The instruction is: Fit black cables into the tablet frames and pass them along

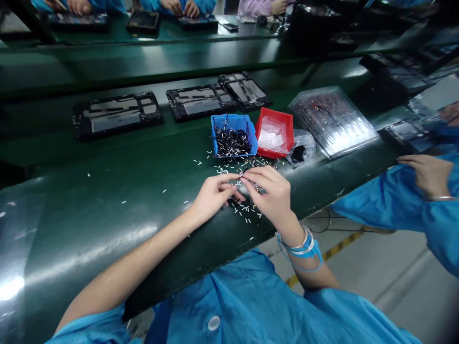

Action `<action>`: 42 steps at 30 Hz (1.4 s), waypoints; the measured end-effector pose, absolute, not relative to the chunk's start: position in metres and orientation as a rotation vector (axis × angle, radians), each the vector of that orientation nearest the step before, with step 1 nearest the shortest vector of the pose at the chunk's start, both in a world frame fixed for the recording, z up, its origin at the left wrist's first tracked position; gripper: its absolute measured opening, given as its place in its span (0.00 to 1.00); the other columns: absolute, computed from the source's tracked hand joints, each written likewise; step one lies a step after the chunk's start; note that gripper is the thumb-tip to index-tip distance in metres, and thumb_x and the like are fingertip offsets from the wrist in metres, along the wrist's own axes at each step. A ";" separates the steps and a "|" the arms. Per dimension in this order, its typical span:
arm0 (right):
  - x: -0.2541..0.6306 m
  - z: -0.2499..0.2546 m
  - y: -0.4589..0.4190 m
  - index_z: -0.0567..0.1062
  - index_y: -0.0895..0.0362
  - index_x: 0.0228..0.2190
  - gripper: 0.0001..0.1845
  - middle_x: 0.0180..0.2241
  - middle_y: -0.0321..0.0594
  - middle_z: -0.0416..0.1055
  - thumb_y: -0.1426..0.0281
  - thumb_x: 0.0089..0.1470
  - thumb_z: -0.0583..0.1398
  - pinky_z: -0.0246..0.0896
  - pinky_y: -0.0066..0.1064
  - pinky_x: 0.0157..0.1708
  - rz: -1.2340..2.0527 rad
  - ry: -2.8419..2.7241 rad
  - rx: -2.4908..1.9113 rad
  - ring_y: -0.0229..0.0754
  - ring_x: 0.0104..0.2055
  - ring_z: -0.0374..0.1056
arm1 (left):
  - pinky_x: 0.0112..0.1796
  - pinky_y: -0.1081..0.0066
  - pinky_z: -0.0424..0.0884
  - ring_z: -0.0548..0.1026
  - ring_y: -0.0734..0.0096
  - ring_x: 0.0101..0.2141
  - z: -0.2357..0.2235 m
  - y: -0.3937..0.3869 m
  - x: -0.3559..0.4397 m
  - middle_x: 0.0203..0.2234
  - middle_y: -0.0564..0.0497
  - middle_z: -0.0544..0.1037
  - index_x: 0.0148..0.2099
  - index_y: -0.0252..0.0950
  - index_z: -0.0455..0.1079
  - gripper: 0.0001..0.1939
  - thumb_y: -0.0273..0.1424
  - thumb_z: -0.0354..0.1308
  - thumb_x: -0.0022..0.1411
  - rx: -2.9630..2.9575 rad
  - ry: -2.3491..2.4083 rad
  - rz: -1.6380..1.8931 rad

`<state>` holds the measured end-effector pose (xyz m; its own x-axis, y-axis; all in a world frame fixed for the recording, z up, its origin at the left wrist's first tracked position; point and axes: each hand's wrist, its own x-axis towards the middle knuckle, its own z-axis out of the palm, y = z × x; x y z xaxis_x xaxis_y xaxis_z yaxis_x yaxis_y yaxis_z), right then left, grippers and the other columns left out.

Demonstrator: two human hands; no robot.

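Note:
My left hand (214,193) and my right hand (269,191) meet over the green bench, fingertips pinched together on a small dark part (241,176) with a bit of white on it. It is too small to name for sure; it resembles the short black pieces in the blue bin. Scattered white strips (244,209) lie under and around both hands. Just beyond my fingers stands the blue bin (253,139), filled with thin black pieces with light ends. Beside it, the red bin (263,114) holds clear plastic bags.
Opened tablet-like devices (118,113) lie along the back of the bench (143,162). A stack of clear plastic trays (333,119) and a plastic bag (303,148) sit right of the bins. A co-worker's hand (430,174) rests at the right; other people's hands work across the bench.

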<state>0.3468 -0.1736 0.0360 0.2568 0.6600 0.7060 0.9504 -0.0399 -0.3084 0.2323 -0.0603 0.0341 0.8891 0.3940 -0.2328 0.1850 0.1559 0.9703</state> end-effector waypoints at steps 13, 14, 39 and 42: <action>0.352 0.033 -0.175 0.77 0.57 0.30 0.06 0.28 0.41 0.78 0.76 0.55 0.59 0.70 0.33 0.32 -0.407 -1.542 -1.694 0.39 0.31 0.73 | 0.20 0.80 0.65 0.76 0.73 0.22 0.038 -0.056 0.230 0.20 0.49 0.79 0.52 0.28 0.73 0.19 0.21 0.51 0.58 1.453 0.429 0.081; 0.354 0.033 -0.175 0.76 0.57 0.30 0.06 0.28 0.40 0.78 0.76 0.55 0.59 0.70 0.32 0.32 -0.420 -1.533 -1.692 0.39 0.30 0.73 | 0.20 0.80 0.65 0.76 0.74 0.21 0.040 -0.055 0.230 0.20 0.49 0.79 0.51 0.28 0.73 0.19 0.21 0.51 0.58 1.447 0.425 0.069; 0.352 0.026 -0.177 0.78 0.56 0.29 0.09 0.26 0.38 0.77 0.76 0.53 0.57 0.68 0.32 0.30 -0.368 -1.359 -1.901 0.38 0.27 0.71 | 0.29 0.74 0.71 0.77 0.71 0.23 0.044 -0.046 0.227 0.21 0.49 0.80 0.51 0.31 0.74 0.21 0.21 0.50 0.58 1.693 0.425 0.051; 0.358 0.025 -0.178 0.79 0.56 0.40 0.14 0.32 0.41 0.78 0.75 0.52 0.58 0.68 0.33 0.29 -0.254 -1.072 -1.946 0.39 0.28 0.71 | 0.24 0.78 0.67 0.78 0.71 0.25 0.047 -0.041 0.226 0.25 0.46 0.81 0.57 0.29 0.68 0.22 0.27 0.54 0.61 1.460 0.348 0.123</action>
